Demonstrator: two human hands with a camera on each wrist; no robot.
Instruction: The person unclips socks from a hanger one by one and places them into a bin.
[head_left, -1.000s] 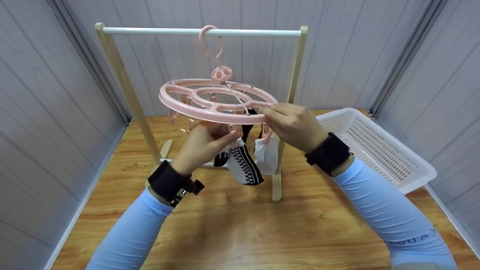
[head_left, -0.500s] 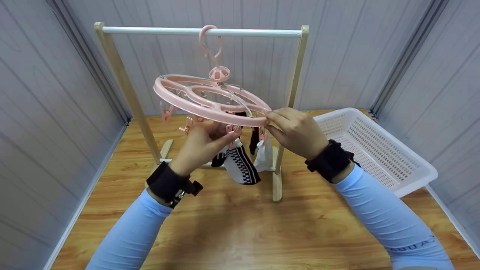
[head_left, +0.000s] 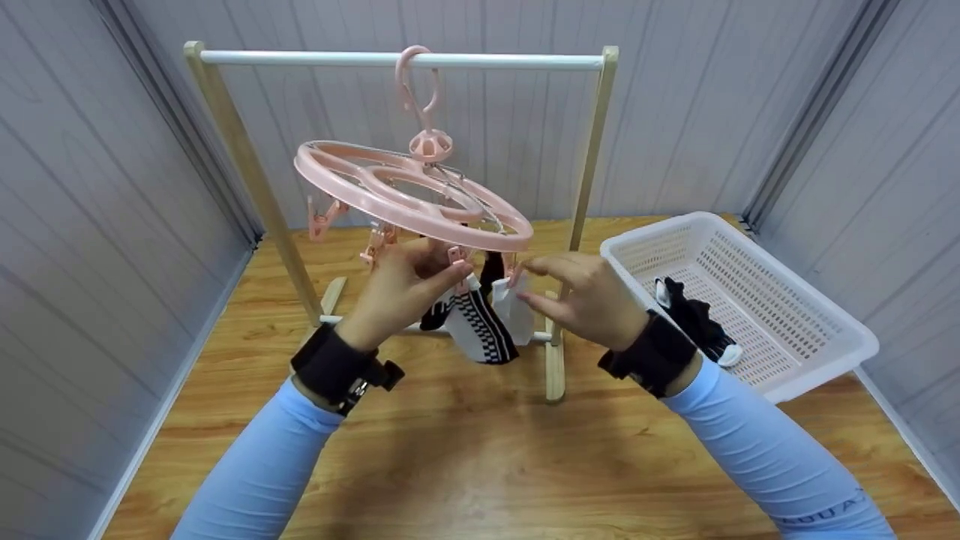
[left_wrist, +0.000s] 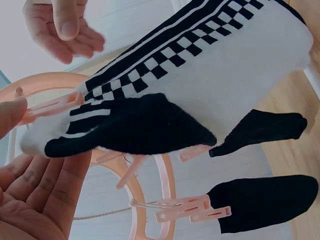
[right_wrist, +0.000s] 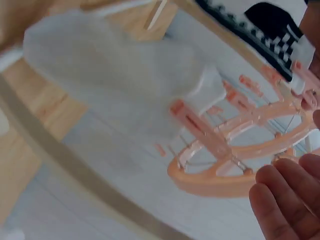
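Up under the tilted hanger [head_left: 412, 199], left hand [head_left: 397, 289] pinches a checkered sock's [head_left: 480, 326] peg — right hand's [head_left: 589, 300] fingers loosely spread, empty.

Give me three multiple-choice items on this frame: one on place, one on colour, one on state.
1. Where does the black sock lie?
A. in the white basket
B. on the rail
C. on the floor

2. What colour is the round clip hanger?
A. blue
B. pink
C. green

3. How does the hanger sit?
A. level
B. tilted
C. flat on the table

A: the black sock lies inside the white basket.
B: the round clip hanger is pink.
B: its left edge rides higher than the edge near the right hand.
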